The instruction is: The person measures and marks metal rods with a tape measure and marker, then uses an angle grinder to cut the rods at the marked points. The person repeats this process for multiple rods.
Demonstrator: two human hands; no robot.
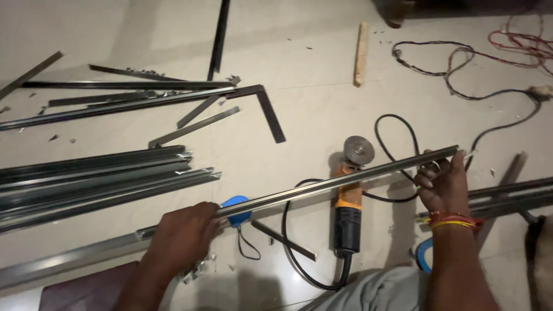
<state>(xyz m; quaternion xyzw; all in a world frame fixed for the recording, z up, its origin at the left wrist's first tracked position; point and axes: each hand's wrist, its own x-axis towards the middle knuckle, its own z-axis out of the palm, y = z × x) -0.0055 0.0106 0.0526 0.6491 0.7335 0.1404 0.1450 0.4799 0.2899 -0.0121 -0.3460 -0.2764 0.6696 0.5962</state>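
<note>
Both hands are holding a long metal channel strip [322,187] slantwise above the floor, the left hand [183,233] curling its fingers closed around the lower end and the right hand [443,184] pinching the upper end, over an orange-and-black angle grinder [349,198] lying beneath.

A metal strip [345,179] spans between the left hand [183,233] and right hand [443,185] — above an angle grinder [348,201] lying on the floor [322,103]. More metal strips [98,178] lie to the left; a wooden stick [360,53] lies farther back.
</note>
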